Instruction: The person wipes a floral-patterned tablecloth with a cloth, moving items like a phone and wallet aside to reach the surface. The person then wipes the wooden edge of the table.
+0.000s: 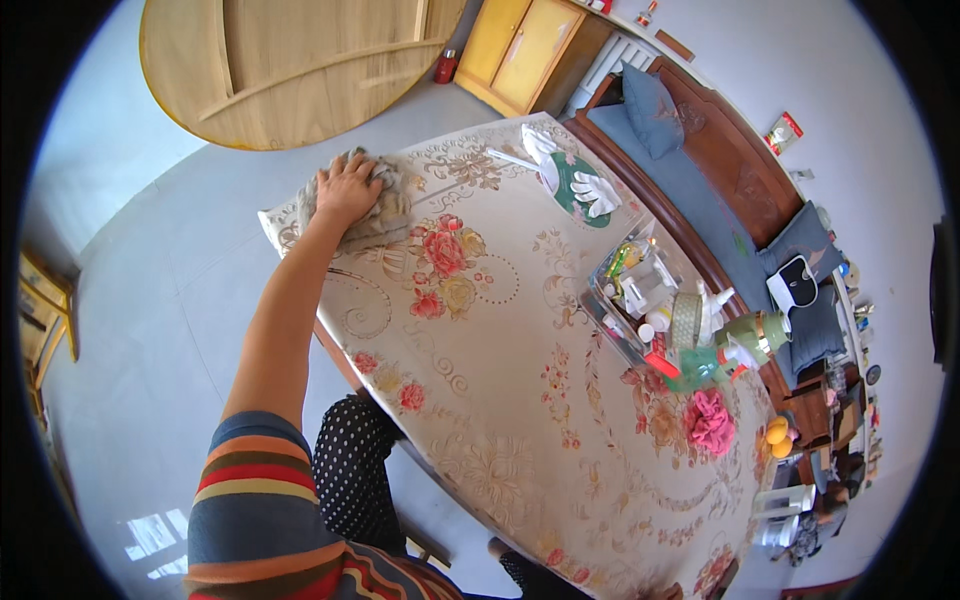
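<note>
My left hand [347, 192] presses palm down on a bunched grey-beige cloth [385, 215] at the far left corner of the table, its fingers curled over the cloth. Part of the cloth is hidden under the hand. The cloth lies on a cream tablecloth [500, 390] printed with red and yellow roses and gold scrolls. My left arm stretches forward in a striped sleeve. My right hand is not in view.
A clear bin [615, 325] of bottles and small items stands on the table's right side. Near it are a green spray bottle [695, 370], a pink cloth [710, 422] and white gloves [595, 193]. A wooden sofa [720, 190] runs along the right; a round wooden tabletop [300, 70] leans beyond.
</note>
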`<state>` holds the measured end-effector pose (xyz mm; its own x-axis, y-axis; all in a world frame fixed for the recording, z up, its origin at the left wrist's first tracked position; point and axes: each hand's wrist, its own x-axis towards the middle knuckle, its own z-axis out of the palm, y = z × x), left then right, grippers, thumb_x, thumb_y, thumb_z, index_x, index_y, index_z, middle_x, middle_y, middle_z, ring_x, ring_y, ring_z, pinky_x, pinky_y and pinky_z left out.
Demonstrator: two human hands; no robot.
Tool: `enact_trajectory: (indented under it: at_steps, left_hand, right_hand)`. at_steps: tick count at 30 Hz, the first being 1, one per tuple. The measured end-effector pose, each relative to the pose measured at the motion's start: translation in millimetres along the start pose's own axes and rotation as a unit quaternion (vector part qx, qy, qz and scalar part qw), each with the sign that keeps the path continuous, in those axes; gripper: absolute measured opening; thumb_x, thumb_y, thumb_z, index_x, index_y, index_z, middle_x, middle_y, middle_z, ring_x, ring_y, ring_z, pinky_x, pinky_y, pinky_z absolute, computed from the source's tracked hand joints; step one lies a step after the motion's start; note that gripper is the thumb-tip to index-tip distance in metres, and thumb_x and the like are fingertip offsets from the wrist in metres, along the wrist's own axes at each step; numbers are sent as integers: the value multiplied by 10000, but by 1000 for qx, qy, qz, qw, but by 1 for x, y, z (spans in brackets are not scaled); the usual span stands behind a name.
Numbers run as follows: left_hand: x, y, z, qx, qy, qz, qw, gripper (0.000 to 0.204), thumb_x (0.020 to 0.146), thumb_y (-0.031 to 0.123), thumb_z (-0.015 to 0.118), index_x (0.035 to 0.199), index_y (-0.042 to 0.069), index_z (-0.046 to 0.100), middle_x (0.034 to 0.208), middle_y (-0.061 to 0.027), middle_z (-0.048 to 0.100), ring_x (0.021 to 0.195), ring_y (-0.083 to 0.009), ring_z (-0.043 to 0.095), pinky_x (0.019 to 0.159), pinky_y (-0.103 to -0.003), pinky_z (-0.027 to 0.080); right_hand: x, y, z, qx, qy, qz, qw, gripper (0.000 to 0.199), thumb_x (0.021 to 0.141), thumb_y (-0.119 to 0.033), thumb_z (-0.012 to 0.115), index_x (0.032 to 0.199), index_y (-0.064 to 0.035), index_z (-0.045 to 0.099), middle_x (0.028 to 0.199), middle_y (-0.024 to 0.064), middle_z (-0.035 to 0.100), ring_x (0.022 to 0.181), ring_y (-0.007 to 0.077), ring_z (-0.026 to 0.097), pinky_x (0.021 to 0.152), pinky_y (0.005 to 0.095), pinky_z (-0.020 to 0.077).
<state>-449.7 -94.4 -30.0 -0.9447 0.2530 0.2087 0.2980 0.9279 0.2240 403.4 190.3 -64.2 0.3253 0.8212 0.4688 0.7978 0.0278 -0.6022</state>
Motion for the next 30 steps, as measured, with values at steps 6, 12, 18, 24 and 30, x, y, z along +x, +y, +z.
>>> enact_trajectory:
  at_steps: [6,12,18,24,30]
  left_hand:
    - [-69,-22,-19,31,22,-44,998,547,907,465,390,1377,193,456,1513,-23,306,1413,-333,194,1105,-599,142]
    - [-150,20,-41,21,-29,12,999,576,916,486,385,1410,192,415,1531,-25,272,1429,-342,136,1117,-593,100]
    - [-239,118,-33,14,-96,188,977,619,941,514,335,1460,177,322,1549,-38,221,1440,-342,78,1127,-580,54]
    - [-363,244,-10,-25,-70,435,898,615,914,500,398,1427,162,373,1514,-88,291,1413,-396,144,1079,-658,103]
    - [-515,326,-47,-134,-179,635,739,597,924,455,402,1416,117,385,1515,-110,281,1418,-388,134,1096,-629,99]
  right_hand:
    - [-4,3,-1,-61,41,-159,984,226,938,-187,540,1020,-27,677,869,104,690,719,239,625,623,348,535]
    - [-5,-1,-5,0,20,-80,997,326,953,-288,514,1023,-7,662,971,151,684,841,335,649,725,408,499]
    - [-9,4,-1,15,40,-91,995,266,943,-240,529,982,-21,675,939,151,687,780,351,649,673,420,506]
    - [-13,-10,-6,34,13,-79,996,223,921,-212,538,981,-45,673,961,138,684,807,345,650,682,426,505]
    - [-12,-11,-2,3,41,-109,993,150,914,-151,546,943,-59,661,911,129,688,754,330,662,614,421,512]
